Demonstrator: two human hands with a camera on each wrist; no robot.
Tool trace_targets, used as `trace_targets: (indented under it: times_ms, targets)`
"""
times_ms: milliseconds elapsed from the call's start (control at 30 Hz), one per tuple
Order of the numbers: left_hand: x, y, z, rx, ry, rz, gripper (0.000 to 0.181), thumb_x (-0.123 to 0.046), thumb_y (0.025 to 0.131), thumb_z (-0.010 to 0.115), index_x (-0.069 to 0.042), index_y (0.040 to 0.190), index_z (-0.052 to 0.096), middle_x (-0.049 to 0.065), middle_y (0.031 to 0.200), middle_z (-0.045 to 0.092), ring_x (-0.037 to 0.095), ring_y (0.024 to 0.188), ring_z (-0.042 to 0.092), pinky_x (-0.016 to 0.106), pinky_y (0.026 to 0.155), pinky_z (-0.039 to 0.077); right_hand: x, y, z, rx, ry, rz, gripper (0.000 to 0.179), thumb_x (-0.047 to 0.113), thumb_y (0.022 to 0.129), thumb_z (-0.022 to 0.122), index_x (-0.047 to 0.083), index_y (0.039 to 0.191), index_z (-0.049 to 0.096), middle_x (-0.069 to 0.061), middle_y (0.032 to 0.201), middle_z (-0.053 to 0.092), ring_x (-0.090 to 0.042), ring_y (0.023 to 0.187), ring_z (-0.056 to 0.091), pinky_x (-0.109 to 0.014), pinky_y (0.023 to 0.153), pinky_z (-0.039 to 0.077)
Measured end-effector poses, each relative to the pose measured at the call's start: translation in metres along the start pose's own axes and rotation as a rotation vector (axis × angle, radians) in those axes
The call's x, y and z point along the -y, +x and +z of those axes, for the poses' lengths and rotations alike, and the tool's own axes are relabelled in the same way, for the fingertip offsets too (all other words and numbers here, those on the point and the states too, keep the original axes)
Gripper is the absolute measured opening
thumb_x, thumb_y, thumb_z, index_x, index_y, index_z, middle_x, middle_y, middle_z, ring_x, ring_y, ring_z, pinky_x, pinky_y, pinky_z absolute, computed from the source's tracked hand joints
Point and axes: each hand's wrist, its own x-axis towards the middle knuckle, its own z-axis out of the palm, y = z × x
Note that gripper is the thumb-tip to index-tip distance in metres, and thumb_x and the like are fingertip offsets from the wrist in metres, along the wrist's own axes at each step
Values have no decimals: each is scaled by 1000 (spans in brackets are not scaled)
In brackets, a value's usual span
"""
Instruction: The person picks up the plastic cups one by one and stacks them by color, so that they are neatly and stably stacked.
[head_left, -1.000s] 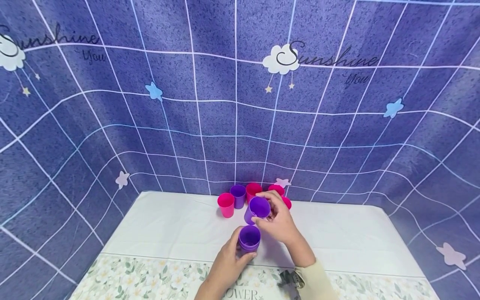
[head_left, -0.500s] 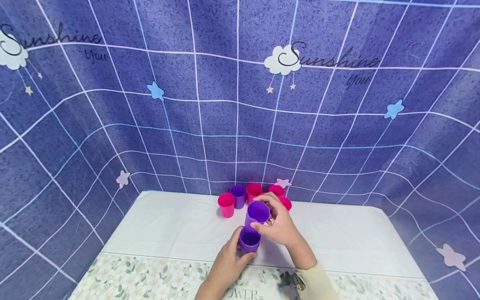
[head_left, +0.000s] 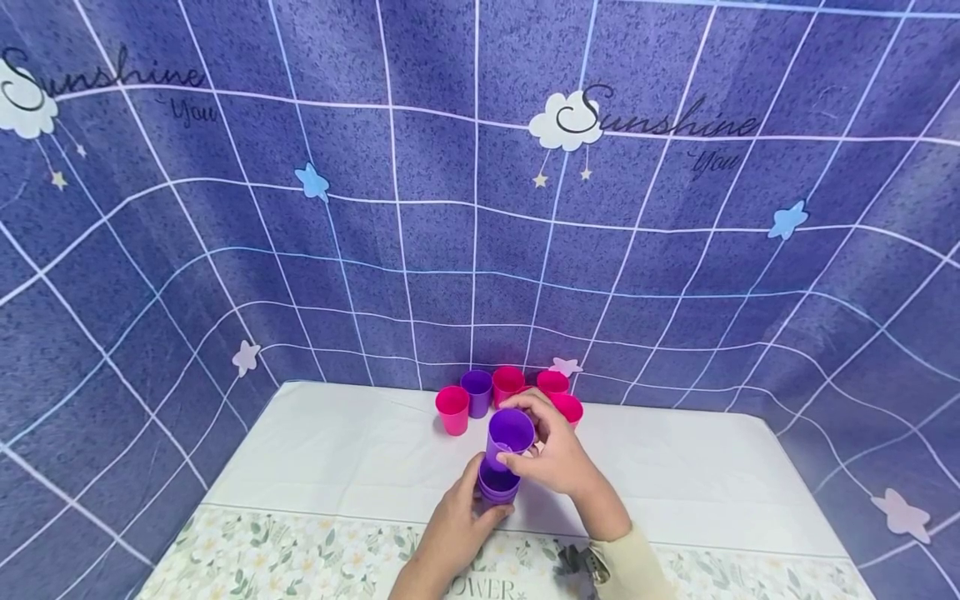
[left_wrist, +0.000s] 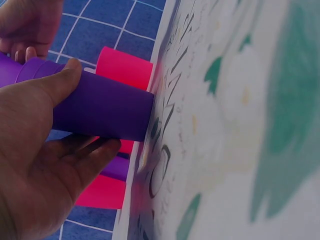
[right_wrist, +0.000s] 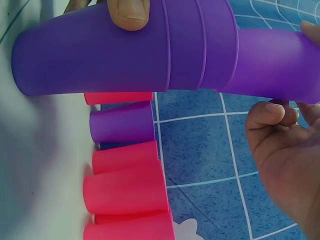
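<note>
A stack of nested purple cups stands upright on the table, and my left hand grips it round the side. Several rims show along the stack in the right wrist view. My right hand holds one more purple cup by its upper part, thumb on the near side and fingers on the far side. That cup's base sits inside the mouth of the stack, its upper part still outside. In the left wrist view my left thumb lies along the stack, fingers beneath it.
Behind the hands, near the curtain, stand several pink cups, one pink cup at the left, beside a lone purple cup. A blue grid-patterned curtain rises at the back and sides. A floral cloth strip covers the table's front.
My right hand has brought its purple cup down and slightly left, from above the stack into its mouth. My left hand and the stack have stayed in place.
</note>
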Motion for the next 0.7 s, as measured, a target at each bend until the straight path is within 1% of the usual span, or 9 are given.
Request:
trace_targets:
  times_ms: [67, 300, 433, 600, 700]
  targets:
    - [0, 0, 0, -3, -5, 1, 82, -45, 92, 80, -26, 160, 38, 5, 138, 71, 14, 109, 73, 37, 95, 62, 0, 0, 0, 21, 2, -3, 59, 3, 77, 86, 1, 130, 61, -19, 122, 59, -13, 103, 66, -27, 91, 61]
    - [1, 0, 0, -1, -18, 8, 81, -44, 94, 79, -26, 161, 38, 4, 139, 70, 13, 109, 73, 34, 95, 62, 2, -1, 2, 86, 14, 39, 57, 7, 76, 87, 7, 127, 62, -16, 116, 61, -15, 100, 69, -29, 89, 63]
    - [1, 1, 0, 14, -37, 4, 83, -45, 94, 78, -23, 163, 36, 5, 140, 70, 14, 112, 73, 33, 96, 63, 0, -2, 2, 114, -8, 71, 55, 10, 76, 90, 9, 125, 63, -14, 114, 61, -15, 98, 69, -30, 87, 64]
    - [1, 0, 0, 19, -36, -5, 86, -47, 95, 77, -19, 164, 35, 6, 140, 70, 14, 113, 72, 33, 97, 62, -2, -2, 0, 161, -53, 141, 56, 16, 76, 92, 13, 124, 65, -13, 112, 63, -15, 93, 68, -29, 79, 64]
    - [1, 0, -1, 7, -28, 6, 86, -48, 94, 77, -19, 163, 36, 5, 138, 71, 14, 111, 73, 34, 96, 63, -3, -3, -2, 194, -105, 161, 57, 20, 74, 95, 16, 123, 66, -11, 109, 64, -16, 86, 64, -27, 70, 60]
